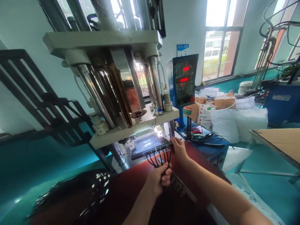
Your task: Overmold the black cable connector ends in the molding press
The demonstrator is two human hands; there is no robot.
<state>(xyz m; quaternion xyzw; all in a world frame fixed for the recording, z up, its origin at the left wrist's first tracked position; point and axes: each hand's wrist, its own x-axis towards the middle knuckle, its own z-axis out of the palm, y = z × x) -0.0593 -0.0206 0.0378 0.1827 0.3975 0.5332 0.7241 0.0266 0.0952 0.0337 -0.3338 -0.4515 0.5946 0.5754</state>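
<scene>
My left hand (161,178) is closed around a bundle of black cables (156,162). Their upper ends fan out into a row of small pale connectors (153,153) along a narrow bar at the front of the press. My right hand (179,150) is at the right end of this row, thumb and fingers pinched together; what lies between them is too small to make out. Just behind the row, a lit metal mold plate (146,143) sits on the bed of the press, under its white upper plate (136,126).
A dark strip (184,187) lies on the red work surface (131,193) below my hands. More glossy black cables (93,190) are heaped at left. On the right stand a control box (185,81) with red digits, white sacks (225,122) and a cardboard-topped table (281,142).
</scene>
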